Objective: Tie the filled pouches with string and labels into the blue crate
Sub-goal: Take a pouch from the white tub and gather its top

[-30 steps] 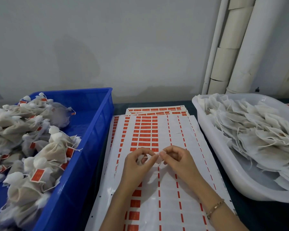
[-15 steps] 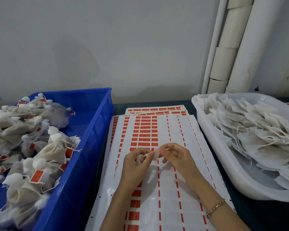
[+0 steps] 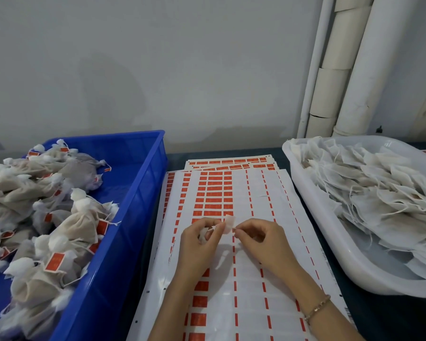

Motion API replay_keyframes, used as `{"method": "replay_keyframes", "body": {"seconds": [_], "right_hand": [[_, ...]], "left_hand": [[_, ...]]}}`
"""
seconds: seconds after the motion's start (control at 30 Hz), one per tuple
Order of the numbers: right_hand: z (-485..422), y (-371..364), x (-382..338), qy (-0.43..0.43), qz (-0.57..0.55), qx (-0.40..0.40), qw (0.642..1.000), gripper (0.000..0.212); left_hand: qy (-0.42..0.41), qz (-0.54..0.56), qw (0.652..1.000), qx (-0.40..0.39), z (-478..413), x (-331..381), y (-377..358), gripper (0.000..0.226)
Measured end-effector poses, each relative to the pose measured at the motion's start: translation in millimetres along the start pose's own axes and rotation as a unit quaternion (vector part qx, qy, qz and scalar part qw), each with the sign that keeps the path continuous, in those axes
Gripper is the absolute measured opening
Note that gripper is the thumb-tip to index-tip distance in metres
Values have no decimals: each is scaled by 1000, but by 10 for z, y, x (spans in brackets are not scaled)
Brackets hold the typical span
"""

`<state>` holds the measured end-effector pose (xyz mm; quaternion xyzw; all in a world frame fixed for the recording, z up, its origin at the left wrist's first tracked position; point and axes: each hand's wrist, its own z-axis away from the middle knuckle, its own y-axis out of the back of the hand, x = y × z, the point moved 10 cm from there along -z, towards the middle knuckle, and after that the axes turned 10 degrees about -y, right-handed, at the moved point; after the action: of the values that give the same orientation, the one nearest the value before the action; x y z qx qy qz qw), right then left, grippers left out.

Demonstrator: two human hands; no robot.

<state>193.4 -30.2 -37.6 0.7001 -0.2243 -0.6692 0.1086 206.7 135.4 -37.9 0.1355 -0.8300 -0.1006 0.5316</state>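
White label (image 3: pixel 229 223), pinched narrowly between left hand (image 3: pixel 199 242) and right hand (image 3: pixel 261 242), spans grip to grip, while the blue crate (image 3: pixel 143 193) lies leftward, nearer the left hand's grip.

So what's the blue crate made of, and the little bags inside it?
Blue crate: looks like hard plastic, smooth with a slight shine on its walls. Tied pouches: probably thin fabric or filter paper, matte and crinkly, brownish filling showing through.
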Motion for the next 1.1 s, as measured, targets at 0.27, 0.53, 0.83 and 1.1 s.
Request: {"method": "replay_keyframes", "body": {"seconds": [0.27, 0.53, 0.83, 1.1], "right_hand": [[-7, -10, -14, 4, -63, -12, 998, 27], [25, 65, -44, 21, -74, 31, 997, 14], [73, 117, -129, 61, -26, 64, 996, 19], [200, 163, -293, 145, 22, 94, 985, 23]], "left_hand": [[-5, 22, 1000, -13, -2, 0, -37, 5], [-24, 26, 998, -45, -4, 26, -97, 2], [19, 44, 998, -32, 23, -4, -54, 11], [64, 18, 998, -4, 26, -128, -15, 20]]}}
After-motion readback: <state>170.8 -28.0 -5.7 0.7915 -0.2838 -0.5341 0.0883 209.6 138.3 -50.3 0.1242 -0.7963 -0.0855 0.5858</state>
